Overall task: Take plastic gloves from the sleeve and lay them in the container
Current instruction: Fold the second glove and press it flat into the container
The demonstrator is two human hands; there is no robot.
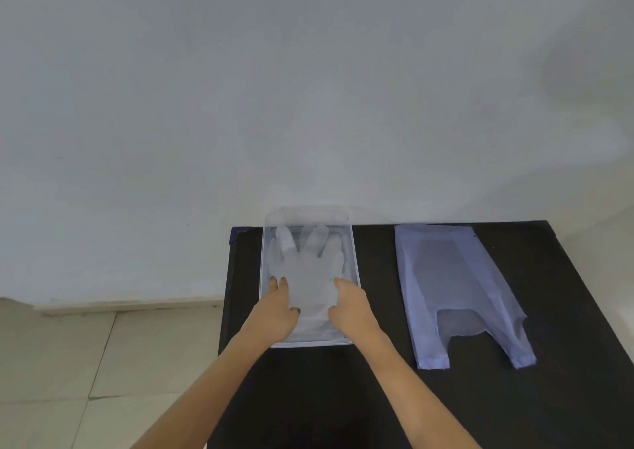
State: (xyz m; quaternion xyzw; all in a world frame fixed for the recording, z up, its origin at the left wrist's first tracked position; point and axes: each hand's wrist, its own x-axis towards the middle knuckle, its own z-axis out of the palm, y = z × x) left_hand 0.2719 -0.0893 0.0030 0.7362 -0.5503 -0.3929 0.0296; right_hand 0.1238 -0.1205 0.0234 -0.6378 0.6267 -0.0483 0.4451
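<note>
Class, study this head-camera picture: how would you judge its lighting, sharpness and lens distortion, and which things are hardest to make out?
Head view: soft, dim, even light, faint shadows on the wall; the whole frame is slightly blurred; the wide lens bends the black table edges outward; the clear container and pale glove nearly merge; the left hand and right hand show best; the translucent sleeve stands out on black.

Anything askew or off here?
Nothing stands out. The glove lies flat inside the container, fingers pointing away, both hands (left, right) resting on it. The sleeve lies flat beside it on the table.
</note>
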